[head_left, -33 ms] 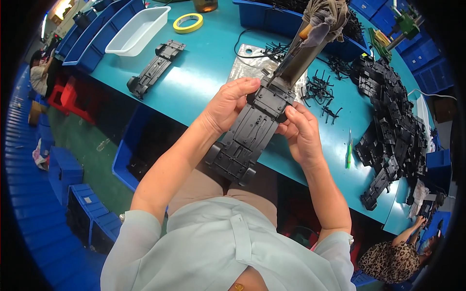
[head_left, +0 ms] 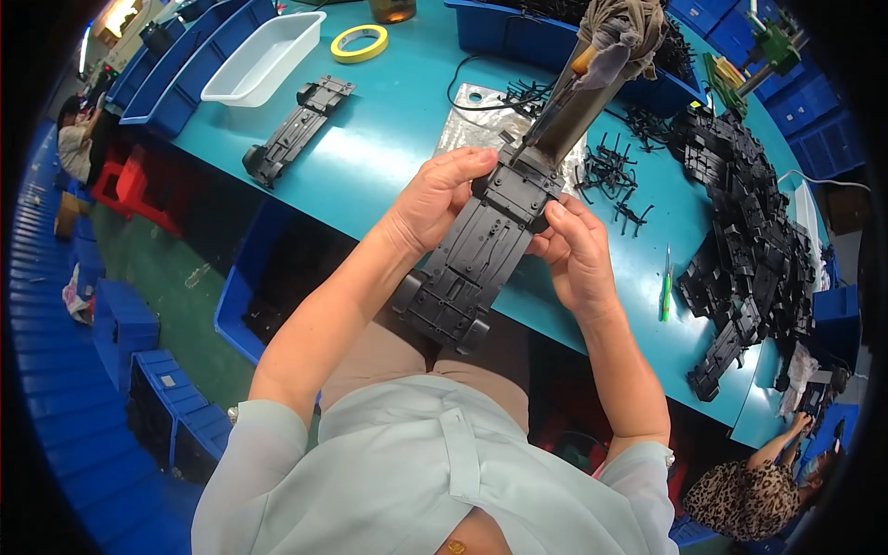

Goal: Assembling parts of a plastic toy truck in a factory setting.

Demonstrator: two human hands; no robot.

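Clearly the left hand [head_left: 435,199] and right hand [head_left: 578,254] each have fingers clamped on the black chassis plate [head_left: 481,254], held above the table [head_left: 388,148] edge; uneven grip could twist it against the upright tool [head_left: 564,106] and slip

Open tabletop to your left, clutter to your right.

A broad bare stretch of teal tabletop [head_left: 388,139] lies left of your left hand [head_left: 435,199], broken only by a black chassis [head_left: 298,129], with a white tray [head_left: 264,57] and yellow tape roll [head_left: 360,43] further back. Right of your right hand [head_left: 578,254], loose black clips [head_left: 610,180], a green tool [head_left: 666,287] and a heap of black parts [head_left: 749,240] block the way; an upright tool [head_left: 578,92] stands just ahead.
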